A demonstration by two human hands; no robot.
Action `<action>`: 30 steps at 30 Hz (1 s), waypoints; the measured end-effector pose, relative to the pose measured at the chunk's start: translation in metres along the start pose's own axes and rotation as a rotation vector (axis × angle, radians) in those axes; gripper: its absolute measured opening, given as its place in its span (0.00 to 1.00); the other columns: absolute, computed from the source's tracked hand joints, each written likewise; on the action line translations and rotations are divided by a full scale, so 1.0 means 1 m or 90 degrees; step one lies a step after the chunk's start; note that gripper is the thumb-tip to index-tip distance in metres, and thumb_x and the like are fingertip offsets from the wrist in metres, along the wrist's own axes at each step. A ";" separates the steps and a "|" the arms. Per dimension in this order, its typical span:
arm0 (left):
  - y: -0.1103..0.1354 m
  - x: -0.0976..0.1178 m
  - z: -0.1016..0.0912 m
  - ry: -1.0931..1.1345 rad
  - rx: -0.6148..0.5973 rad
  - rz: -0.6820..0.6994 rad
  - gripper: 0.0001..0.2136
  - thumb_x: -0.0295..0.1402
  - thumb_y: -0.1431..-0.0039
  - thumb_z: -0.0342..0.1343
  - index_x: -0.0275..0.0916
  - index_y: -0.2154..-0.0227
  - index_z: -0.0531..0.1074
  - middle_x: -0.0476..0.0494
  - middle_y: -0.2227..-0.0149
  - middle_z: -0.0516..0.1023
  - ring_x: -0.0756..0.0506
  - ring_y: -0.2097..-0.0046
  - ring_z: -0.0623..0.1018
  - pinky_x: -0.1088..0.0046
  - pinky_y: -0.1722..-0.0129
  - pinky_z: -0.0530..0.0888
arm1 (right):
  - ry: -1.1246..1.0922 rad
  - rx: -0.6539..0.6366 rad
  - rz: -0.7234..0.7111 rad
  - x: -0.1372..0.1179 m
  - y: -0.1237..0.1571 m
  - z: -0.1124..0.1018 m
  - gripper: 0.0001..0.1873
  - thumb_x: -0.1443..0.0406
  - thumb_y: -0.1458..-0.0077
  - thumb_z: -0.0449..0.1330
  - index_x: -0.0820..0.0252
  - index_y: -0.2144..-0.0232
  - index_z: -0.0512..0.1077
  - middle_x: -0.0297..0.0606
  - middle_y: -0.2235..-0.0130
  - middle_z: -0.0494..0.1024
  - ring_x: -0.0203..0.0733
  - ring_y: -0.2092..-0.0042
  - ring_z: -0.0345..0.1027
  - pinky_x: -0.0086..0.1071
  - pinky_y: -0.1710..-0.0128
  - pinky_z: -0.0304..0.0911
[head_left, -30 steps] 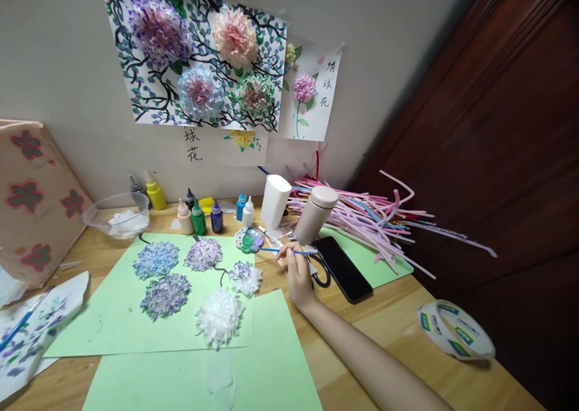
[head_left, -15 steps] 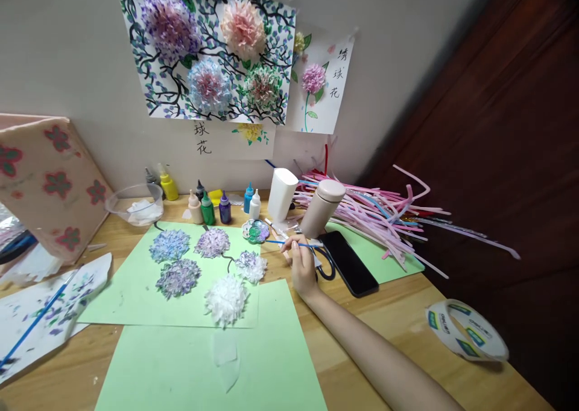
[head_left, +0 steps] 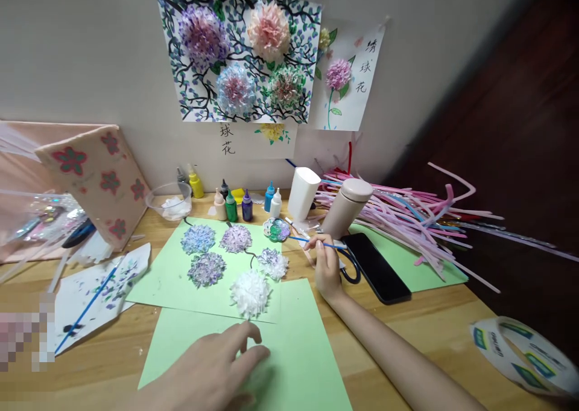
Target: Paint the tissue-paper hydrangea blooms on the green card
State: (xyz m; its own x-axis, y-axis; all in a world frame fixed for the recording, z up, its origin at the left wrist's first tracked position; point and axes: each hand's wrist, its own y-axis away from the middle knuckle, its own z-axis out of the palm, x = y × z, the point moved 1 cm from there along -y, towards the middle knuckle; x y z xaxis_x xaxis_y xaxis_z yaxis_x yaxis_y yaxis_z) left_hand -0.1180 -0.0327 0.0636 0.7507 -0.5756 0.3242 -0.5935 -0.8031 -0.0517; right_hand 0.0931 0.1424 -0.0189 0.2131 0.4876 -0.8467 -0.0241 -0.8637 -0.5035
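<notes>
My right hand (head_left: 326, 267) pinches a thin blue paintbrush (head_left: 302, 239), its tip reaching toward a small round paint palette (head_left: 276, 229). My left hand (head_left: 212, 367) lies on the near green paper sheet (head_left: 298, 350), fingers stretched and slightly curled, holding nothing. Just beyond its fingertips sits a white tissue flower (head_left: 250, 293). Several purple and blue tissue flowers (head_left: 207, 268) are stuck on the far green sheet (head_left: 160, 284).
Small paint bottles (head_left: 231, 206) line the wall beside a clear bowl (head_left: 169, 200). A white cup (head_left: 303, 192), beige flask (head_left: 346, 207), scissors (head_left: 349, 270) and black phone (head_left: 375, 267) lie right. Pipe cleaners (head_left: 407, 215) pile at right; a tape roll (head_left: 520, 353) sits near right.
My left hand has come into view onto the near green sheet. The view has swung left, shifting everything rightward. My right hand keeps holding the brush by the palette.
</notes>
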 end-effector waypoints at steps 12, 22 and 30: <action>0.009 -0.022 0.088 0.052 0.099 0.075 0.08 0.25 0.51 0.57 0.41 0.72 0.63 0.48 0.70 0.72 0.49 0.72 0.68 0.78 0.79 0.66 | 0.041 0.000 -0.029 0.006 0.002 -0.002 0.14 0.60 0.38 0.44 0.56 0.72 0.64 0.35 0.71 0.69 0.42 0.66 0.64 0.36 0.61 0.58; -0.040 -0.177 -0.112 -0.103 0.506 -0.287 0.05 0.24 0.43 0.49 0.36 0.68 0.70 0.43 0.65 0.76 0.46 0.63 0.76 0.72 0.62 0.73 | 0.040 0.037 -0.010 0.013 0.006 -0.004 0.16 0.56 0.39 0.44 0.56 0.71 0.65 0.37 0.70 0.70 0.45 0.66 0.66 0.39 0.63 0.58; -0.045 -0.203 -0.105 -0.205 0.523 -0.278 0.13 0.26 0.37 0.40 0.27 0.60 0.69 0.39 0.54 0.70 0.42 0.50 0.69 0.64 0.50 0.66 | 0.040 0.031 -0.018 0.008 0.004 -0.002 0.14 0.58 0.38 0.44 0.55 0.70 0.64 0.39 0.70 0.70 0.45 0.65 0.65 0.41 0.63 0.57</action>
State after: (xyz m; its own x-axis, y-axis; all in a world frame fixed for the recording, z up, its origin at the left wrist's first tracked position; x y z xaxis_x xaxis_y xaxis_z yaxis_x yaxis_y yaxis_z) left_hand -0.2743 0.1370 0.0993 0.9717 -0.1186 0.2044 0.0501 -0.7418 -0.6687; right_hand 0.0965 0.1424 -0.0276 0.2747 0.5020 -0.8201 -0.0649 -0.8412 -0.5367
